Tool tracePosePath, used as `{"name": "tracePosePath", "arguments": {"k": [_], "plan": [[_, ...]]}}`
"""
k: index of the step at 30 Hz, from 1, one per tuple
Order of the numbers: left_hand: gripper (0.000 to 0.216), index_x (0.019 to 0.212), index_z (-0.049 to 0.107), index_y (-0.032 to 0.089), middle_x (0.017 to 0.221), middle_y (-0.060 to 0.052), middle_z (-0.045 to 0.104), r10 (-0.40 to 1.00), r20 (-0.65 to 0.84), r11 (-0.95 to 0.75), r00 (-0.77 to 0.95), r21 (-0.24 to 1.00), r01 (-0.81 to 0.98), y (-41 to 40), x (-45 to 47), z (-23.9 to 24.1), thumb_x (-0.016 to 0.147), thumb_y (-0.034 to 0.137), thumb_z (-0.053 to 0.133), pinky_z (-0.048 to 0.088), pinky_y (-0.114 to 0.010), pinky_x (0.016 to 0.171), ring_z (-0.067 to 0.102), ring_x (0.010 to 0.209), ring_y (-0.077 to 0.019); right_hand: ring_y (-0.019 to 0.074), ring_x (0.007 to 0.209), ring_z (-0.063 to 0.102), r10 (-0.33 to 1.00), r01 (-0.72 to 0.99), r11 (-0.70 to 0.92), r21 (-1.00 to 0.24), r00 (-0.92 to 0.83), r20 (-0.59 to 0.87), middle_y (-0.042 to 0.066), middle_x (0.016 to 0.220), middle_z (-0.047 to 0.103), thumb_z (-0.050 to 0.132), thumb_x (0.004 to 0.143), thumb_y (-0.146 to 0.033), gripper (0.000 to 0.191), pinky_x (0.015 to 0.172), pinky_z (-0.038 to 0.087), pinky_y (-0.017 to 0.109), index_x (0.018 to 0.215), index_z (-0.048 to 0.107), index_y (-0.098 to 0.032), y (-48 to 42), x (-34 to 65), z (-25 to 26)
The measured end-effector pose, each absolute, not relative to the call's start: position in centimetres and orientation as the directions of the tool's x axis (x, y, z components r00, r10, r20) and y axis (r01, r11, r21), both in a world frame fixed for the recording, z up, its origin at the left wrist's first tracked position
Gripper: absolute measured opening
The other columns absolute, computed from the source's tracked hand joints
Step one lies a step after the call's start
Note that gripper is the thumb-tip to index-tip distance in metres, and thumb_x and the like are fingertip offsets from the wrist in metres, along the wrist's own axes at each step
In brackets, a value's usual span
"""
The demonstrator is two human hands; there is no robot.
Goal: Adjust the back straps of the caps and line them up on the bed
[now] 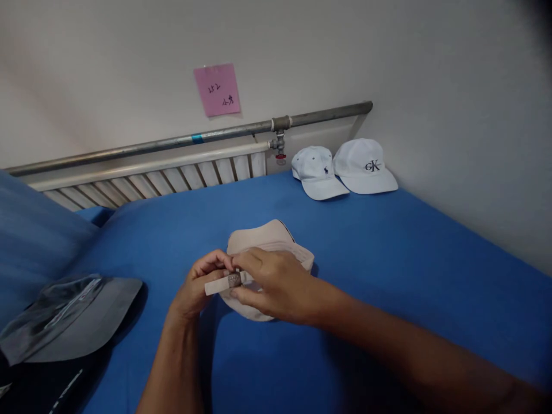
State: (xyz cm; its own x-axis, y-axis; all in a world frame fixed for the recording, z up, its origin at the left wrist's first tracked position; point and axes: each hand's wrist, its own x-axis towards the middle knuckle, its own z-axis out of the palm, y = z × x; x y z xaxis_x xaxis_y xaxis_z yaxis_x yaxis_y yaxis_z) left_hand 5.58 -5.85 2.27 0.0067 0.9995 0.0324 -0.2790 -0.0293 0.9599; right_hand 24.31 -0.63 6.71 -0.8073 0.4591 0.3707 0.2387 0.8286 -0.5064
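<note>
A beige cap lies on the blue bedsheet in the middle. Both of my hands are at its rear strap, which sticks out to the left with a small metal buckle on it. My left hand pinches the strap from the left side. From the right, my right hand closes finger and thumb on the strap at the buckle and covers part of the cap.
Two white caps rest at the bed's far corner by the wall. A grey cap lies at the left on dark fabric, beside a blue pillow. A radiator, pipe and pink note are behind.
</note>
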Motion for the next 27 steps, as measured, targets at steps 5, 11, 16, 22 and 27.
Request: {"name": "tracePosePath", "arguments": {"k": [5,11,16,22,27], "plan": [[0.023,0.076,0.065,0.016,0.070,-0.002,0.063,0.998,0.053,-0.046,0.016,0.953,-0.298,-6.0,5.5,2.7,0.071,0.037,0.071,0.041,-0.021,0.054,0.054,0.059,-0.0118,0.0176,0.079,0.058,0.366,0.196,0.906,-0.375,-0.809,0.460,0.006,0.088,0.063,0.052,0.085,-0.019,0.014,0.071,0.042,0.029,0.097,0.059,-0.016,-0.1,24.2,5.7],[0.032,0.073,0.061,0.018,0.078,-0.003,0.059,0.981,0.135,-0.131,0.140,0.991,-0.041,-6.5,5.0,3.2,0.070,0.048,0.072,0.041,-0.024,0.064,0.051,0.072,-0.0156,0.0176,0.081,0.058,0.339,0.156,0.906,-0.393,-0.825,0.453,0.006,0.088,0.063,0.053,0.084,-0.016,0.011,0.073,0.043,0.029,0.094,0.059,-0.017,0.3,24.5,5.6],[0.021,0.066,0.055,0.019,0.078,-0.002,0.057,0.984,0.101,-0.124,0.147,0.980,0.154,-7.0,5.3,3.8,0.082,0.028,0.063,0.039,-0.028,0.079,0.051,0.084,-0.0170,0.0174,0.080,0.059,0.356,0.156,0.891,-0.426,-0.823,0.443,0.005,0.085,0.065,0.056,0.083,-0.017,0.008,0.077,0.042,0.031,0.090,0.060,-0.016,0.3,24.5,6.0],[0.020,0.066,0.055,0.019,0.079,-0.003,0.059,0.976,0.120,-0.143,0.185,0.983,0.117,-7.0,5.4,4.0,0.083,0.026,0.061,0.038,-0.032,0.087,0.053,0.090,-0.0184,0.0174,0.082,0.061,0.381,0.161,0.849,-0.503,-0.846,0.373,0.004,0.089,0.068,0.059,0.079,-0.015,0.014,0.075,0.042,0.029,0.092,0.062,-0.017,0.7,24.7,6.6],[0.021,0.064,0.055,0.018,0.075,-0.002,0.057,0.971,0.123,-0.145,0.204,0.985,0.098,-6.9,5.2,3.7,0.082,0.026,0.062,0.038,-0.032,0.086,0.053,0.086,-0.0182,0.0157,0.081,0.059,0.429,0.170,0.782,-0.599,-0.845,0.320,0.004,0.090,0.067,0.058,0.077,-0.012,0.018,0.071,0.041,0.026,0.094,0.062,-0.017,0.7,25.0,6.8]]}}
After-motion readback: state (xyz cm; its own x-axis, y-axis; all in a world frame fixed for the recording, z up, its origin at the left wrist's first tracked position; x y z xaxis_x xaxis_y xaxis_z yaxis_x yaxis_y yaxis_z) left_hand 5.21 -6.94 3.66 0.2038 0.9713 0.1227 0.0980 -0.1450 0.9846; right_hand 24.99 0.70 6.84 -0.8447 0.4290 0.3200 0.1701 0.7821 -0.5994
